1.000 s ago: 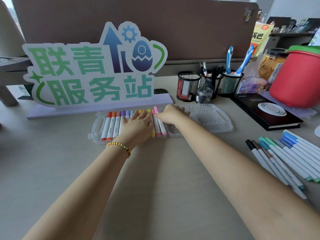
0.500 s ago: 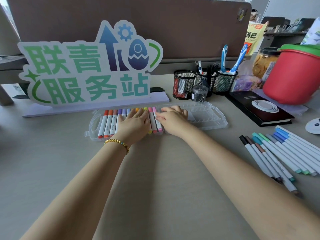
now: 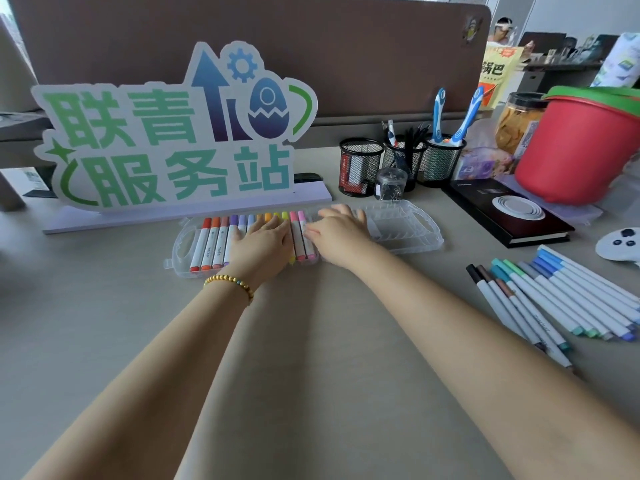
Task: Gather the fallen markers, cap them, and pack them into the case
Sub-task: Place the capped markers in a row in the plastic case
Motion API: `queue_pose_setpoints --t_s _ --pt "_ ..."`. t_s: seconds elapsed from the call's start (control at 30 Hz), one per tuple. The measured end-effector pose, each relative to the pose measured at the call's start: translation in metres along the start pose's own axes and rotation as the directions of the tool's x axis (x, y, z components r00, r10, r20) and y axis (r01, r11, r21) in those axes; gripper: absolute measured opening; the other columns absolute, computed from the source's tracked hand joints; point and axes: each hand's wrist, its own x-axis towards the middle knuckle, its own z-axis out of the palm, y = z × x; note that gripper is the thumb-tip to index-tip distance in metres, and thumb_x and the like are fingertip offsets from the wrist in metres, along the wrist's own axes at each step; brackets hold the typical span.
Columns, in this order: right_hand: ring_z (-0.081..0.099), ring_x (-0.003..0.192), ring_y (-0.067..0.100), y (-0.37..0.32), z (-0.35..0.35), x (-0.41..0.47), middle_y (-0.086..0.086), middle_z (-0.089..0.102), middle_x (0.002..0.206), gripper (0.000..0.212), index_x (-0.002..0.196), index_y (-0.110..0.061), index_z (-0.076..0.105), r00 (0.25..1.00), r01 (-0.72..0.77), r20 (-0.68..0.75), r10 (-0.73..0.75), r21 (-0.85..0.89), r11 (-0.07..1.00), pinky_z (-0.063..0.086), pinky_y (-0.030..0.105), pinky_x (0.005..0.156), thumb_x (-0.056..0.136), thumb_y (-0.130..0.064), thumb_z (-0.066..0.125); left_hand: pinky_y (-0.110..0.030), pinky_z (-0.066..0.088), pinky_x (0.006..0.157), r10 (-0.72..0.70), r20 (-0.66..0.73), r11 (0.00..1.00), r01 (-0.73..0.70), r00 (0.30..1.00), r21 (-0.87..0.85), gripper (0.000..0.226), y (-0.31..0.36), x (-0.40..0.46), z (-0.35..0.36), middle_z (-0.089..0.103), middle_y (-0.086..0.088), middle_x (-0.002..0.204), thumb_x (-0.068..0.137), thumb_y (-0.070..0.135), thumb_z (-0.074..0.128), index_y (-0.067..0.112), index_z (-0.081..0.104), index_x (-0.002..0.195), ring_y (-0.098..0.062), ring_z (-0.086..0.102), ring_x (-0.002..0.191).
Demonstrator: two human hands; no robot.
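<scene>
Both hands stay flat on the cased markers, barely shifted.

Soft, even daylight fills the scene, bright without harshness; a pale glow at the top left corner suggests a window there; shadows under the forearms on the desk are faint and diffuse; the clear marker case shows mild sheen, no strong glare; wide-angle distortion bends the edges and stretches the forearms; the right hand is slightly blurred; the far background is soft.
</scene>
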Motion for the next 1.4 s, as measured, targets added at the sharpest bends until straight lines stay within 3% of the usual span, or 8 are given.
queue_pose_setpoints --t_s 0.13,0.3,0.57,0.7,0.87,1.07,1.2,1.4 --pt "0.039 0.125 0.025 0.036 -0.009 -0.033 0.0 0.052 0.136 0.035 0.12 -0.02 0.063 0.983 -0.097 -0.138 0.118 0.15 0.984 0.028 0.035 0.101 0.099 -0.029 0.036 -0.051 0.027 0.106 0.018 0.001 0.994 -0.018 1.0 -0.107 0.021 0.025 -0.016 -0.005 0.049 0.0 0.133 0.097 0.024 0.033 0.021 0.054 0.1 -0.024 0.04 0.124" --pt "0.048 0.114 0.032 0.095 -0.032 -0.085 0.006 0.062 0.119 0.029 0.112 -0.015 0.066 0.944 -0.249 -0.157 0.291 0.244 0.937 0.041 0.039 0.094 0.096 -0.019 0.043 -0.044 0.03 0.109 0.099 -0.092 0.961 -0.119 0.991 -0.251 0.039 0.08 -0.037 -0.005 0.043 -0.006 0.142 0.097 0.021 0.038 0.017 0.046 0.135 -0.027 0.04 0.129" --pt "0.053 0.102 0.029 0.152 -0.047 -0.152 0.009 0.059 0.101 0.023 0.098 -0.016 0.07 0.878 -0.391 -0.169 0.447 0.285 0.875 0.045 0.039 0.087 0.092 -0.014 0.047 -0.037 0.049 0.087 0.237 -0.08 0.897 -0.25 0.968 -0.364 0.035 0.165 -0.056 0.007 0.048 -0.008 0.129 0.096 0.023 0.043 0.014 0.049 0.129 -0.024 0.055 0.108" --pt "0.053 0.105 0.027 0.169 -0.05 -0.172 0.008 0.06 0.103 0.02 0.095 -0.017 0.069 0.874 -0.434 -0.124 0.47 0.239 0.869 0.044 0.036 0.086 0.09 -0.014 0.05 -0.03 0.046 0.072 0.256 -0.045 0.908 -0.256 0.966 -0.332 0.025 0.202 -0.06 0.014 0.053 -0.006 0.115 0.095 0.027 0.043 0.012 0.055 0.112 -0.024 0.059 0.09" --pt "0.053 0.103 0.025 0.179 -0.053 -0.189 0.002 0.055 0.096 0.014 0.094 -0.02 0.068 0.865 -0.461 -0.092 0.492 0.239 0.855 0.044 0.035 0.087 0.089 -0.022 0.055 -0.028 0.038 0.066 0.213 0.047 0.938 -0.191 0.976 -0.29 0.025 0.242 -0.066 0.021 0.056 -0.008 0.105 0.092 0.035 0.043 0.012 0.051 0.089 -0.026 0.054 0.087" --pt "0.052 0.103 0.025 0.177 -0.049 -0.196 0.003 0.052 0.097 0.016 0.101 -0.021 0.066 0.883 -0.441 -0.068 0.465 0.226 0.869 0.043 0.035 0.087 0.091 -0.029 0.056 -0.03 0.04 0.07 0.162 0.1 0.959 -0.133 0.982 -0.252 0.033 0.257 -0.063 0.02 0.055 -0.01 0.11 0.091 0.042 0.041 0.011 0.05 0.097 -0.029 0.056 0.097" --pt "0.048 0.108 0.023 0.173 -0.048 -0.193 0.002 0.052 0.105 0.025 0.113 -0.02 0.057 0.889 -0.437 -0.046 0.456 0.219 0.873 0.038 0.032 0.086 0.091 -0.033 0.055 -0.029 0.04 0.067 0.187 0.167 0.967 -0.152 0.968 -0.203 0.03 0.252 -0.056 0.013 0.056 -0.014 0.108 0.092 0.034 0.046 0.005 0.05 0.097 -0.026 0.052 0.087" --pt "0.044 0.111 0.024 0.163 -0.046 -0.188 0.004 0.056 0.114 0.027 0.105 -0.017 0.056 0.897 -0.433 -0.04 0.439 0.111 0.895 0.035 0.033 0.086 0.094 -0.039 0.047 -0.03 0.041 0.063 0.196 0.169 0.978 -0.18 0.966 -0.108 0.024 0.238 -0.049 0.01 0.054 -0.008 0.079 0.093 0.019 0.043 -0.001 0.053 0.101 -0.029 0.057 0.081"
